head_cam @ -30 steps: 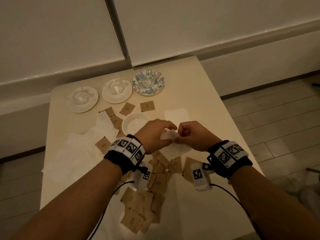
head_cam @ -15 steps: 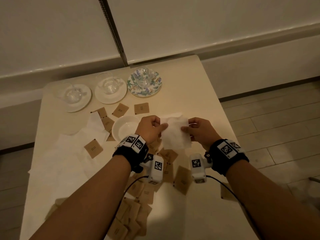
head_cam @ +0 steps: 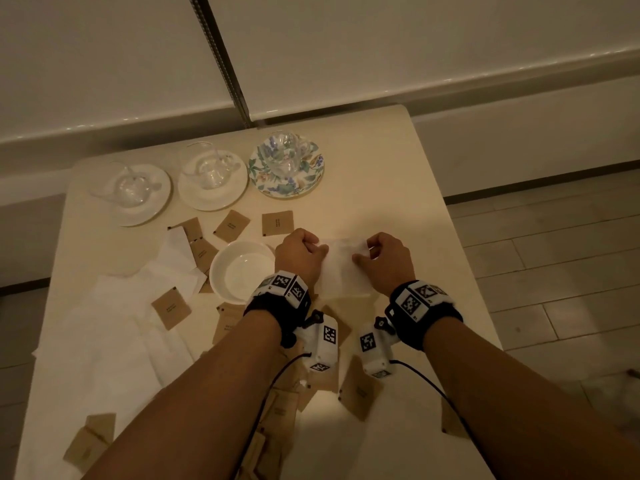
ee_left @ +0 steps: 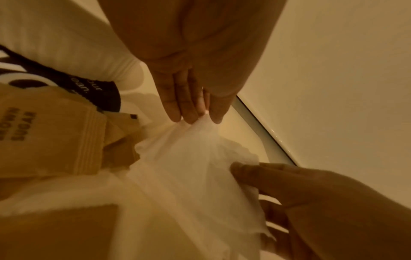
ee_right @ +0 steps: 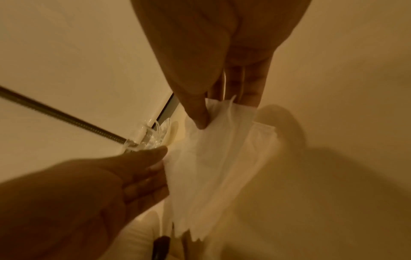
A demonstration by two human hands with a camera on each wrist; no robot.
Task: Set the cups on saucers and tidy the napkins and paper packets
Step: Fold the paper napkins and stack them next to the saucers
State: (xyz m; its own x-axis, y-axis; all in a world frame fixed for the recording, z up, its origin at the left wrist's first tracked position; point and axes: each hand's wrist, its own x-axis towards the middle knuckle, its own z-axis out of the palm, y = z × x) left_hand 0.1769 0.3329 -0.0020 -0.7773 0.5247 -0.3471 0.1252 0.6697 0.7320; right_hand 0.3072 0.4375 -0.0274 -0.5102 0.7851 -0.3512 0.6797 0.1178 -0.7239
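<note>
Both hands hold one white napkin point(head_cam: 341, 268) by its far corners, spread flat just above the table point(head_cam: 398, 188), right of the white bowl point(head_cam: 242, 271). My left hand point(head_cam: 318, 249) pinches the left corner, and the left wrist view shows its fingertips point(ee_left: 195, 117) gathered on the napkin point(ee_left: 189, 167). My right hand point(head_cam: 360, 252) pinches the right corner between thumb point(ee_right: 200, 116) and fingers, with the napkin point(ee_right: 211, 158) hanging below. Three glass cups stand on saucers at the back: two white saucers point(head_cam: 156, 206) point(head_cam: 194, 199) and a floral one point(head_cam: 311, 174). Brown paper packets point(head_cam: 277, 223) lie scattered.
Loose white napkins point(head_cam: 114, 323) cover the table's left side. More brown packets point(head_cam: 360, 393) lie under and between my forearms, and one reading brown sugar point(ee_left: 51, 133) sits close to my left wrist. The wall runs behind the cups; the floor drops off to the right.
My hands have moved apart, drawing the bunched napkin out into a flat sheet and carrying it farther from me, beside the bowl.
</note>
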